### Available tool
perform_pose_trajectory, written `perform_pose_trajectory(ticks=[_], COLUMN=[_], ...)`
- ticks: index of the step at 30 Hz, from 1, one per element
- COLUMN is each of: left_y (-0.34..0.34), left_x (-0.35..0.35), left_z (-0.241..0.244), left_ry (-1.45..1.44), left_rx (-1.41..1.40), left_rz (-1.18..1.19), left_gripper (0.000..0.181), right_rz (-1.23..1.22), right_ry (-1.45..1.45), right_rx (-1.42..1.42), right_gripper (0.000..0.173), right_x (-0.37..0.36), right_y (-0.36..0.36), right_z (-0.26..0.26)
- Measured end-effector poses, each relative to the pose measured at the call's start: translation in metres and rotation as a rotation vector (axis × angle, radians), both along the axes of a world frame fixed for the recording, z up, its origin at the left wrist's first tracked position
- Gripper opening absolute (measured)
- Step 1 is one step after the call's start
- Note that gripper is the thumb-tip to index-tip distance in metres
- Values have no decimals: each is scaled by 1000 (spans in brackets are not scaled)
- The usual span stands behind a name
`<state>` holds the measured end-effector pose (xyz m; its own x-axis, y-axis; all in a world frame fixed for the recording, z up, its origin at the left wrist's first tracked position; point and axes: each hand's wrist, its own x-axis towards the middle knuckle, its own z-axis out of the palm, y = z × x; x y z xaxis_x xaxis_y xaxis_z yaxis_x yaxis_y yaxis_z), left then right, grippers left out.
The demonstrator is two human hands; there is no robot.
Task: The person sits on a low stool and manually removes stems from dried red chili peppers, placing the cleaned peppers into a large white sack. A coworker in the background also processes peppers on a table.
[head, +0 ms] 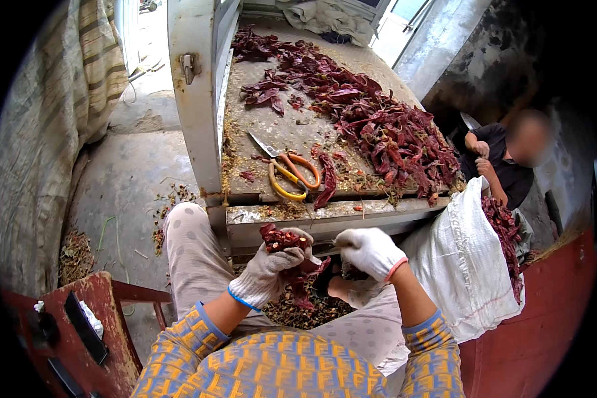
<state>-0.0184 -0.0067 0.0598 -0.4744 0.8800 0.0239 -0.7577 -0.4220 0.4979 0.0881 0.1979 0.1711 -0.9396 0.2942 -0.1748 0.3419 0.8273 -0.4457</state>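
My left hand (261,273), in a knitted glove with a blue cuff, grips a bunch of dried red peppers (281,240); pale cut ends show at the top and wrinkled bodies hang below the palm. To its right is my right hand (373,253), in a white glove with a pink cuff. Its fingers are bent together, and whether something small is pinched in them cannot be made out. Scissors (291,174) with one orange and one yellow handle lie on the metal platform (283,129) ahead. One dried pepper (326,181) rests beside them, near a long heap of dried peppers (378,119).
A white woven sack (457,263) holding dried peppers leans at my right. Behind it sits a person (502,149) in a dark shirt. Stem scraps (318,313) cover the floor between my legs. A worn red wooden stool (94,318) stands left; a metal post (194,99) rises by the platform.
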Motion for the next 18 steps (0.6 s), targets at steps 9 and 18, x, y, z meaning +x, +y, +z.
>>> perform_pose_trajectory(ticks=[9, 18], left_y=[-5, -6], left_x=[0, -4], left_z=[3, 0], left_ry=[-98, -214], left_rx=[-47, -13], left_rz=[-10, 6], left_gripper=[41, 37], right_rz=[-226, -416], right_ry=[46, 315], right_rx=[267, -4], right_gripper=[59, 34], right_x=[-84, -94], right_y=[5, 45], right_z=[10, -25])
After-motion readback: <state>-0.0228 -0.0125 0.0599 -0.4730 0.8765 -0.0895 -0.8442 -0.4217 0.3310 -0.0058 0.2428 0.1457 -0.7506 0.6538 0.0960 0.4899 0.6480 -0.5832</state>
